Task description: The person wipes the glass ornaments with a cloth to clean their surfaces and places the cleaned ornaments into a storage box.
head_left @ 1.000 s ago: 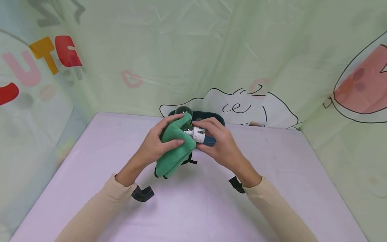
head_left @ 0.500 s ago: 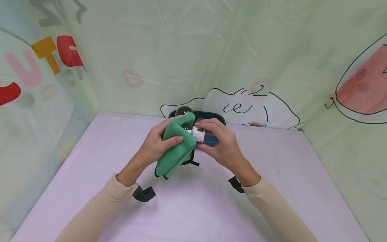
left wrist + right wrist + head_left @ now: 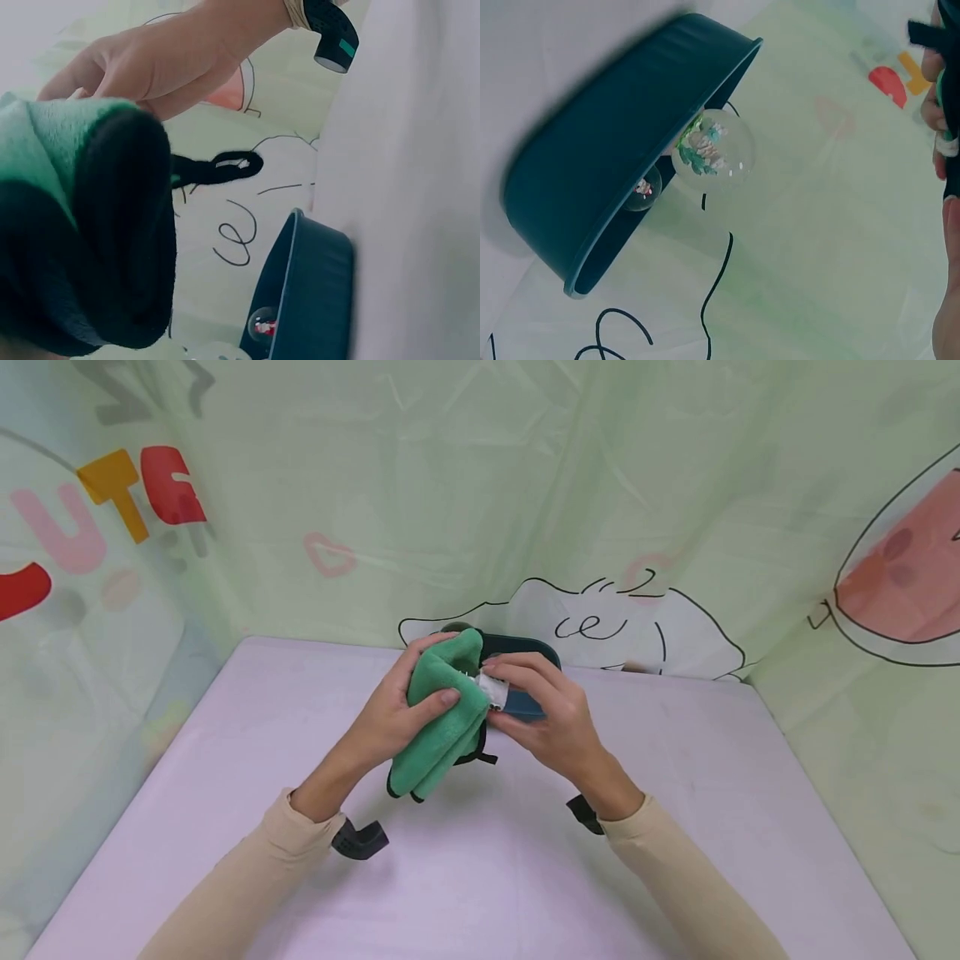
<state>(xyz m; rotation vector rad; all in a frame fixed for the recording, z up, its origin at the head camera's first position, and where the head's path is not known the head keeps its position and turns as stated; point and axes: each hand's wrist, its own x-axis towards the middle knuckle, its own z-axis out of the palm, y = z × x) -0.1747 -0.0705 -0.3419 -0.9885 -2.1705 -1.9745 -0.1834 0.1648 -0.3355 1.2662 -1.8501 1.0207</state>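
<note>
In the head view, my left hand (image 3: 382,722) grips a folded green cloth (image 3: 442,739) with black edging, wrapped around the glass ball of a small snow globe. Its white base (image 3: 493,690) pokes out on the right, pinched between the thumb and fingers of my right hand (image 3: 551,714). The cloth hides nearly all of the ball. Seen from the left wrist, the black-edged cloth (image 3: 127,217) fills the left side, with the right hand (image 3: 176,67) above it. Both hands are held in front of a dark blue bin (image 3: 528,704).
Inside the bin, the right wrist view shows a large snow globe (image 3: 718,154) and a smaller one (image 3: 645,189). The bin stands at the back edge of the lilac-covered table (image 3: 480,877). A pale green printed curtain (image 3: 450,485) hangs behind it.
The cloth has shifted slightly up and right, covering more of the small globe's ball and of the large globe behind. The white base has turned a little. Both hands keep their grip.
</note>
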